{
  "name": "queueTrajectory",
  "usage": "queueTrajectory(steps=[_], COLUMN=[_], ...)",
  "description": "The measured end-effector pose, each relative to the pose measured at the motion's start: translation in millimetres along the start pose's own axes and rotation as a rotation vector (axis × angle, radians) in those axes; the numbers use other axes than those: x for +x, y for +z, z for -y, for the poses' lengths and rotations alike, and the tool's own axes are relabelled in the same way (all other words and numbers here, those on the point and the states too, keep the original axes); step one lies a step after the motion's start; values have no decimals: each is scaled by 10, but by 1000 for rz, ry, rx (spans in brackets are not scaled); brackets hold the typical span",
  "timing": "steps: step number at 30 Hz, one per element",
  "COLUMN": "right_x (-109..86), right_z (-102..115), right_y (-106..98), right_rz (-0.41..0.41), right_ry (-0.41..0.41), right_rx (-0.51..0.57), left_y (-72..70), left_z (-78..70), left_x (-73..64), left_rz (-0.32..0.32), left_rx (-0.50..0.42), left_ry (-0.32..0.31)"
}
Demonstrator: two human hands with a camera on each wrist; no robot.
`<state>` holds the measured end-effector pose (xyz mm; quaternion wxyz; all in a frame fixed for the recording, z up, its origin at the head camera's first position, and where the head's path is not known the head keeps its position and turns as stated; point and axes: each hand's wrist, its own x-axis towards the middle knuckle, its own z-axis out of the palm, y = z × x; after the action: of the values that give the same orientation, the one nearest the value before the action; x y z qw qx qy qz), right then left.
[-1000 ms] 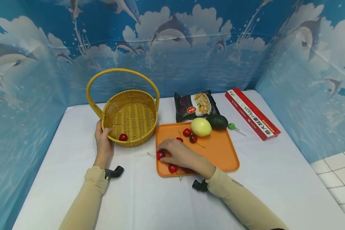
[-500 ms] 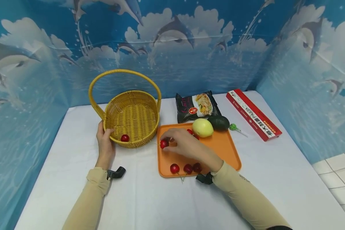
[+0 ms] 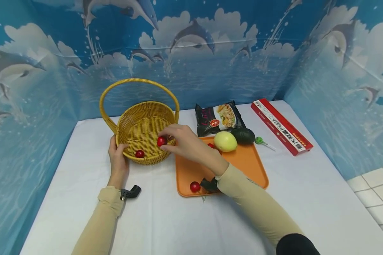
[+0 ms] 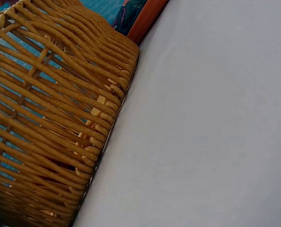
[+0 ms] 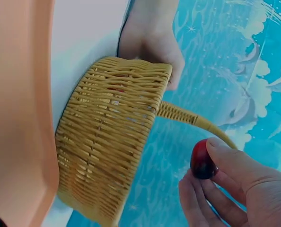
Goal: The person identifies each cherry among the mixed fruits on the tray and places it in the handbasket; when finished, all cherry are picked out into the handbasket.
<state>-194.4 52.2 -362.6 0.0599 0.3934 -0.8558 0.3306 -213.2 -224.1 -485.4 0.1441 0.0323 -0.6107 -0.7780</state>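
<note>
My left hand (image 3: 117, 161) grips the near left rim of the yellow woven basket (image 3: 148, 160), its thumb over the edge. One red cherry (image 3: 139, 153) lies inside, near the front wall. Between thumb and fingers, my right hand (image 3: 189, 145) pinches another dark red cherry (image 5: 203, 160) over the basket's right side. The right wrist view shows this fruit held clear of the wicker. On the orange tray (image 3: 186, 170), a cherry (image 3: 195, 186) with its stem lies at the front edge; my right arm hides others. In the left wrist view only the basket's side fills the left.
A yellow lemon (image 3: 225, 141) sits on the tray's back edge, with a dark green avocado (image 3: 243, 136) beside it. Behind lies a black noodle packet (image 3: 220, 118). A green lollipop (image 3: 259, 140) and a red pasta box (image 3: 281, 126) are at right. The basket's tall handle (image 3: 137, 80) arches up.
My right hand has carried the pinched cherry left and away from the tray, to over the basket. My left hand keeps its hold on the rim.
</note>
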Motion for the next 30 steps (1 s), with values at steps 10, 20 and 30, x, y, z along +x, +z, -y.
queueTrajectory(steps=[10,20,30], right_x=[260,45,-336], right_z=[-43,-49,-109], right_y=[267,205,-19], right_rz=[-43,-27,-20], right_ry=[61,110,172], right_rx=[-114,-104,-20], left_y=[-30,-1,-6], left_z=[21,29,8], left_x=[12,3,8], left_rz=[-14,-7,4], left_rx=[9,20,15], left_ry=[19,27,15])
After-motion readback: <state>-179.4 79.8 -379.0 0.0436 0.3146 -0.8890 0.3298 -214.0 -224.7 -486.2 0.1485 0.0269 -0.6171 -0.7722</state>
